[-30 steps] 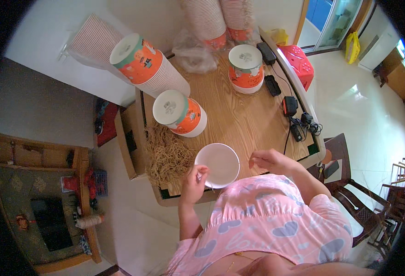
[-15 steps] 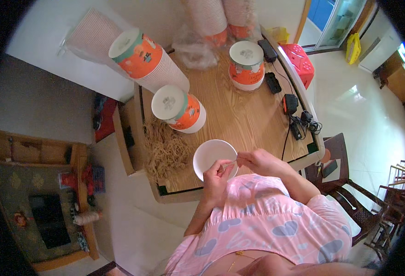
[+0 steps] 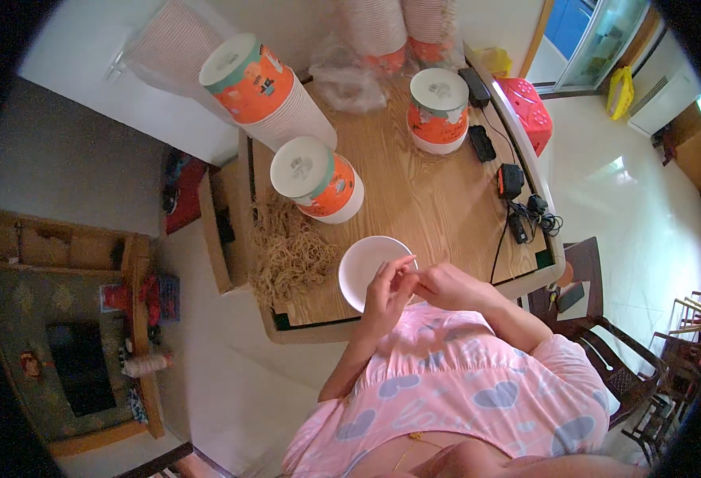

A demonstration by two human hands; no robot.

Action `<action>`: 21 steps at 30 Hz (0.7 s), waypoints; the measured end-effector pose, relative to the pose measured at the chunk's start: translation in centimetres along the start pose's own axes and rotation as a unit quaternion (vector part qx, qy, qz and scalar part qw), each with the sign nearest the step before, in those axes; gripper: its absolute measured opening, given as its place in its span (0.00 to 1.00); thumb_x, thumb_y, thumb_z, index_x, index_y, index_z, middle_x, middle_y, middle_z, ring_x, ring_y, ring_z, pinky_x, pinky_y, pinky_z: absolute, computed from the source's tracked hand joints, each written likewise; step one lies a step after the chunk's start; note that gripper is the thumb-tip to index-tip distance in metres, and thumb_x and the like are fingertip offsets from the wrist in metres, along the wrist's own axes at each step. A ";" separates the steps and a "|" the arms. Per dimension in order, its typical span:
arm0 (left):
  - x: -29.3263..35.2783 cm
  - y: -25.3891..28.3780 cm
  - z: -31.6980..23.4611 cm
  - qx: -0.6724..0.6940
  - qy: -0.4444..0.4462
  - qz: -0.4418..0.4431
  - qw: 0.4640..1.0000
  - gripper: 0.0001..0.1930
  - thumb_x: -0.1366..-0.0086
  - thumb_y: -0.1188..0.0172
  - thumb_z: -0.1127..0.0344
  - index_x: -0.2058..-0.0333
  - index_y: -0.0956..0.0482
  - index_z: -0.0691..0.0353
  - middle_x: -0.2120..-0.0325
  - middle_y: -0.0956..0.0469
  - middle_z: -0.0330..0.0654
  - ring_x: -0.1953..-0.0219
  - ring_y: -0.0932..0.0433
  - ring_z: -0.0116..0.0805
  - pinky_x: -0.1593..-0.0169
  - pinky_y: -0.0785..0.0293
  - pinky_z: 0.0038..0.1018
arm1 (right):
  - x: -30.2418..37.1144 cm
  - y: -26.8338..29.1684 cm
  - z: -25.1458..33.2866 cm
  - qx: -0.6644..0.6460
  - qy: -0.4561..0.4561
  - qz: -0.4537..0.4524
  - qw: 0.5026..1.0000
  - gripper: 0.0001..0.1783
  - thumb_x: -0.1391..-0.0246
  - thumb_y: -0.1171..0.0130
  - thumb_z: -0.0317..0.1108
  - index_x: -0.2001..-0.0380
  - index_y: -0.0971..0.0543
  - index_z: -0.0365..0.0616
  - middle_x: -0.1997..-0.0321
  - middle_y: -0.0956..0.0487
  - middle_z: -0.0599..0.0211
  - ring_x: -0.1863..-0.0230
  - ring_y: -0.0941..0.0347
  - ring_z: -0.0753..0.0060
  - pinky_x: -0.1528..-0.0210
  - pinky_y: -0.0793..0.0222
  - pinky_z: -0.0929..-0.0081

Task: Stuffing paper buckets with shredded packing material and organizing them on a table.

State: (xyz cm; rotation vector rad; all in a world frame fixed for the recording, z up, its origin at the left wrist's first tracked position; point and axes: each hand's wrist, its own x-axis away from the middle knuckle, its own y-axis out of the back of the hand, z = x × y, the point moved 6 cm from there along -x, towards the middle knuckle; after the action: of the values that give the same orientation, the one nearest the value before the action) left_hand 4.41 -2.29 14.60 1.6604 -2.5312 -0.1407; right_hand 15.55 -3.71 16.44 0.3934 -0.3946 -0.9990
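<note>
Over the near right rim of a white bowl (image 3: 359,273), my left hand (image 3: 388,295) and my right hand (image 3: 444,287) meet, fingertips touching. Both are closed in a pinch. Whatever lies between the fingers is too small and covered to make out. The left hand's fingertips rise above the bowl's opening, while the right hand is at its right edge. A heap of tan twine-like strands (image 3: 290,256) lies just left of the bowl. Behind it an upside-down paper tub (image 3: 336,191) with an orange and green band stands on the table.
A leaning stack of paper tubs (image 3: 286,103) is at the back left. Another upturned tub (image 3: 438,123) stands back right. Black adapters and cables (image 3: 518,211) line the table's (image 3: 422,207) right edge. A red stool (image 3: 528,111) and a dark chair (image 3: 605,342) stand beyond.
My hands have come closer together, and the left fingers have lifted and spread a little. A thin pale strand that showed between them is now hidden. The whole view has shifted slightly.
</note>
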 end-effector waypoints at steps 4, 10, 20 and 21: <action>0.2 0.7 0.9 -0.015 0.036 -0.034 0.999 0.14 0.43 0.41 0.68 0.57 0.27 0.62 0.80 0.32 0.32 0.80 0.39 0.19 0.77 0.41 0.18 | 0.3 0.1 -0.7 0.015 0.012 -0.010 1.000 0.10 0.45 0.55 0.35 0.68 0.27 0.42 0.71 0.22 0.57 0.68 0.25 0.52 0.66 0.31 0.62; 0.8 1.6 1.5 -0.054 0.052 -0.037 0.997 0.05 0.45 0.39 0.72 0.69 0.21 0.64 0.77 0.26 0.31 0.78 0.33 0.17 0.74 0.35 0.16 | 0.9 1.6 -1.0 -0.081 0.006 0.000 0.997 0.08 0.46 0.55 0.33 0.68 0.27 0.42 0.74 0.24 0.56 0.72 0.28 0.50 0.70 0.33 0.62; 0.7 2.8 1.4 -0.055 0.017 -0.080 0.995 0.02 0.47 0.39 0.74 0.74 0.22 0.65 0.79 0.31 0.34 0.77 0.34 0.19 0.74 0.37 0.17 | 1.2 4.8 -2.3 -0.139 0.021 -0.162 0.977 0.07 0.49 0.45 0.29 0.67 0.25 0.40 0.72 0.23 0.65 0.71 0.28 0.73 0.65 0.32 0.77; 0.7 2.8 1.6 -0.068 0.034 -0.067 0.995 0.02 0.47 0.40 0.74 0.74 0.23 0.65 0.77 0.30 0.35 0.75 0.32 0.20 0.71 0.35 0.17 | 1.0 4.5 -2.1 -0.139 0.021 -0.162 0.977 0.07 0.49 0.45 0.29 0.67 0.25 0.40 0.72 0.23 0.65 0.71 0.28 0.73 0.65 0.32 0.77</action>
State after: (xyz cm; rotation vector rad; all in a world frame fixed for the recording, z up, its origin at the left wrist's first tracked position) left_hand 1.39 -1.76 13.40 1.7501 -2.3062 -0.2564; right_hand 20.28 -2.07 17.00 0.2269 -0.1494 -1.3432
